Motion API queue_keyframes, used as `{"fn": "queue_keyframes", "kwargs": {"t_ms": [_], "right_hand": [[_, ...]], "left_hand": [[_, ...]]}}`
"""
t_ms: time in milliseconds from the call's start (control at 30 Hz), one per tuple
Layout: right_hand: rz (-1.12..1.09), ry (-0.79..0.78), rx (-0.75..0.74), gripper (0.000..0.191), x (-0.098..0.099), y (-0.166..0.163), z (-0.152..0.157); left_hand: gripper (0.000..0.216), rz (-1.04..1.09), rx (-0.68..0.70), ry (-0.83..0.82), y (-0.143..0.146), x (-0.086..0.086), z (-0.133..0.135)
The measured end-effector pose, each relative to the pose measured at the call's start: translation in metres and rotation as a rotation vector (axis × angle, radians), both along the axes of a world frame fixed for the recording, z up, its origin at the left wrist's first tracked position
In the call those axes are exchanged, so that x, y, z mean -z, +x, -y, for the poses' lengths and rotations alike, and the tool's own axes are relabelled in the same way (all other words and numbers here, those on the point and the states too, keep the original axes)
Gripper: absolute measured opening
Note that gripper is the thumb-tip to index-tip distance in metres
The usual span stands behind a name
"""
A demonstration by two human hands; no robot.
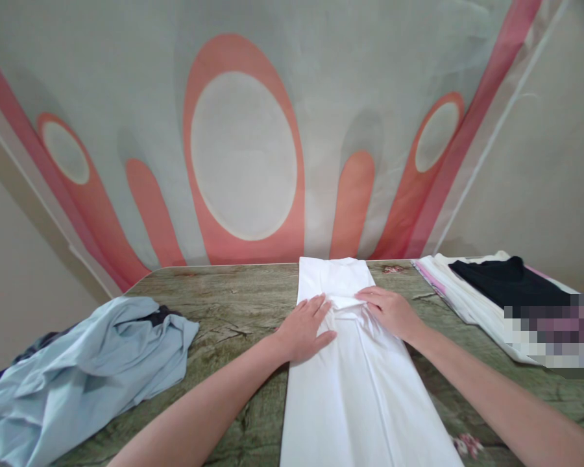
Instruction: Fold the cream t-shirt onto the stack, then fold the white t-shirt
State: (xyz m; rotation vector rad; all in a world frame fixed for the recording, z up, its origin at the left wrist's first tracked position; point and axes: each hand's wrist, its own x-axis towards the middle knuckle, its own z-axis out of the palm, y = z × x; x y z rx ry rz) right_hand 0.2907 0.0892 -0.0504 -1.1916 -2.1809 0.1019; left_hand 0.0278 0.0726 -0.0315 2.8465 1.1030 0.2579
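A long white garment, folded into a strip, lies lengthwise on the table from its far edge toward me. Creases bunch up across it between my two hands. My left hand rests flat on the strip's left side, fingers stretched forward and thumb apart. Over the right edge lies my right hand, its fingers extended inward onto the creased cloth. Neither hand appears to grip the fabric, though the undersides of the right fingers are hidden.
A crumpled light-blue garment with dark cloth under it is heaped at the left of the wood-patterned table. Folded clothes, a black one on top, are stacked at the right. A printed backdrop hangs behind the table.
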Motion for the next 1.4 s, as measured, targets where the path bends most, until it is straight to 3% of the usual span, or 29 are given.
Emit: {"fn": "queue_keyframes", "kwargs": {"t_ms": [200,467,700,867,967,1133,1267,1400], "right_hand": [[-0.139,0.014,0.021,0.037,0.006,0.001,-0.005],[-0.013,0.082,-0.077,0.032,0.006,0.007,-0.005],[-0.042,-0.060,-0.015,0.027,-0.006,0.011,-0.002],[-0.172,-0.225,0.294,0.027,-0.005,0.028,-0.044],[-0.081,-0.263,0.416,0.031,-0.004,0.034,-0.079],[0.080,-0.329,0.427,0.018,-0.001,0.023,-0.117],[0.143,-0.387,0.431,0.007,-0.003,0.019,-0.131],[0.151,-0.370,0.467,0.009,-0.006,0.024,-0.141]], "left_hand": [[0.059,-0.008,0.017,-0.014,0.000,-0.002,0.000],[0.054,0.012,0.013,-0.046,-0.001,-0.003,-0.003],[0.052,0.037,0.008,-0.047,-0.001,-0.004,-0.001],[0.053,0.033,0.015,-0.044,-0.001,-0.006,0.000],[0.056,0.025,0.045,-0.048,-0.001,-0.007,0.000],[0.052,0.028,0.069,-0.057,-0.001,-0.009,0.000],[0.049,0.047,0.077,-0.061,-0.001,-0.008,-0.002],[0.047,0.055,0.087,-0.067,-0.001,-0.008,-0.005]]}}
